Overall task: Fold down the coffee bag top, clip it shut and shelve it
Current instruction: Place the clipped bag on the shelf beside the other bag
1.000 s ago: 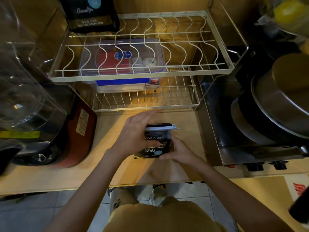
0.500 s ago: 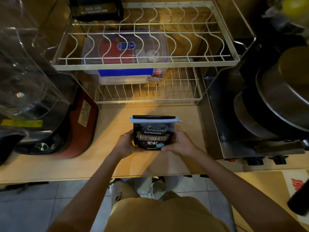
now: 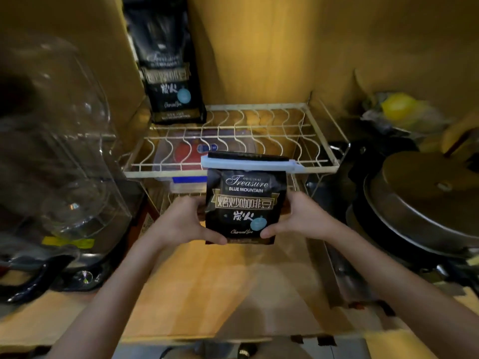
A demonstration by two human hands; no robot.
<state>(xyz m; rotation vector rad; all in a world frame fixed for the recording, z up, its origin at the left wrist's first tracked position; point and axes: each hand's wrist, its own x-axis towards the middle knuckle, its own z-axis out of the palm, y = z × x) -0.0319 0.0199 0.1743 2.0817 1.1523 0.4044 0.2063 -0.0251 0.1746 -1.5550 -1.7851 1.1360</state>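
A black coffee bag (image 3: pixel 245 203) with its top folded down is held upright in the air above the wooden counter (image 3: pixel 233 286), in front of the wire rack (image 3: pixel 318 141). A pale blue clip (image 3: pixel 248 164) runs across the folded top and sticks out to the right. My left hand (image 3: pixel 181 221) grips the bag's left side and my right hand (image 3: pixel 300 216) grips its right side, thumbs on the front. A second, taller black coffee bag (image 3: pixel 168 66) stands on the rack's top shelf at the back left.
A clear lidded box with red and blue contents (image 3: pixel 186 156) sits on the rack's lower shelf. A glass-topped appliance (image 3: pixel 51 156) fills the left side. Stacked metal pans and a lid (image 3: pixel 420 203) sit on the right, with a yellow object (image 3: pixel 396 104) behind them.
Both hands have lifted the clipped bag off the counter and up toward the rack. One second ago the hands were still working at its top; the view has also tilted upward.
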